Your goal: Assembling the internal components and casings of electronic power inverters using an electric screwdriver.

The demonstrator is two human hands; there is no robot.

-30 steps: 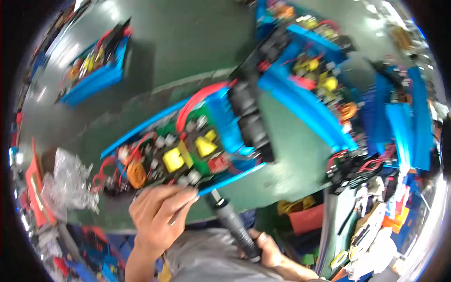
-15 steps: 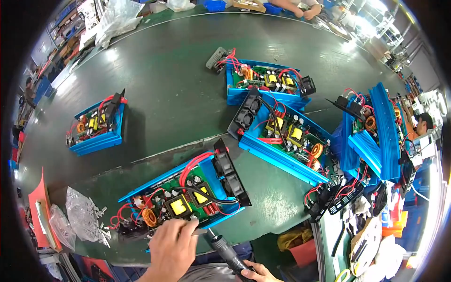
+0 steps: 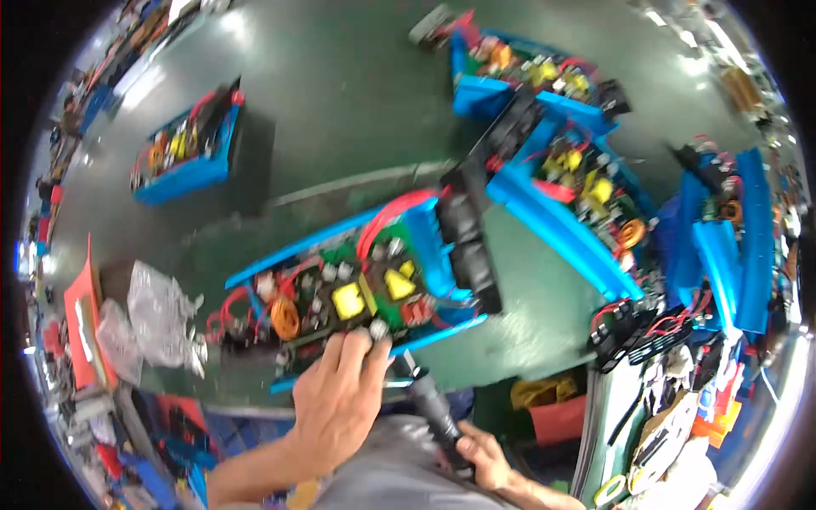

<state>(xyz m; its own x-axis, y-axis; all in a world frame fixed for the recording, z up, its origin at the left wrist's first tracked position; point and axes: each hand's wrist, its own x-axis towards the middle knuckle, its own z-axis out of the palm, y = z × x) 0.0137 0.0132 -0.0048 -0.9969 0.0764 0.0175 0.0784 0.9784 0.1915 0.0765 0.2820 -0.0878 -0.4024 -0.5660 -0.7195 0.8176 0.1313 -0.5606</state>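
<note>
An open blue metal housing (image 3: pixel 429 246) with a green circuit board, yellow-wrapped transformers (image 3: pixel 348 300), a copper coil (image 3: pixel 285 319) and red wires lies in front of me. Black twin fans (image 3: pixel 466 242) sit at its right end. My left hand (image 3: pixel 338 408) is at the near wall, fingers closed together by a small round component. Something thin and pale sticks out at its fingertips, too blurred to name. My right hand (image 3: pixel 484 455) grips a black electric screwdriver (image 3: pixel 435 412), its tip pointing up beside the near wall, just right of the left fingers.
Similar blue units stand at the far left (image 3: pixel 185 178), back right (image 3: pixel 484 95) and right (image 3: pixel 565 234), with more stacked at the far right (image 3: pixel 752 246). Plastic bags (image 3: pixel 157 310) and a red folder (image 3: pixel 87 314) lie at the left. Cluttered parts (image 3: pixel 663 416) fill the right side.
My view has shifted, so the bench and units sit higher and mostly farther right in the picture. Both hands keep nearly the same places by the housing; the screwdriver is still in my right hand.
</note>
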